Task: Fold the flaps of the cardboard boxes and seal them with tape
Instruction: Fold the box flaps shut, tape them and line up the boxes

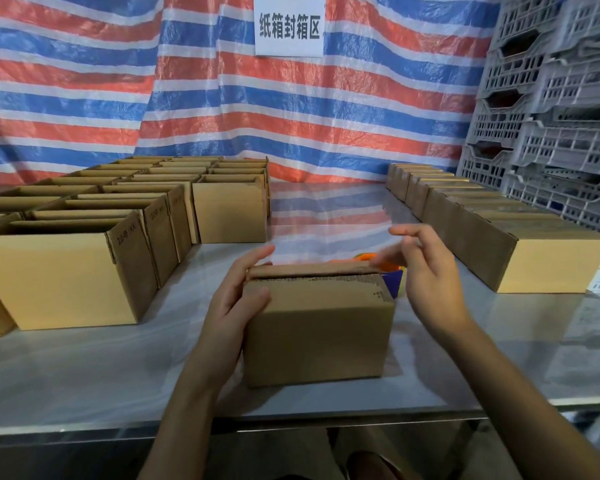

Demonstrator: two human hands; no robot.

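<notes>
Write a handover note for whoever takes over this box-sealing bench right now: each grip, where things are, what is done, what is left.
Left grip: fingers straight, pressing the centre box's top flap at its left end, thumb on the front.
Right grip: blurred, fingers extended over the box's right end, holding nothing.
Done: centre box's flaps folded over; closed boxes stand in a row at right.
Left: no tape shows on the centre box; boxes with flaps up wait at left.
</notes>
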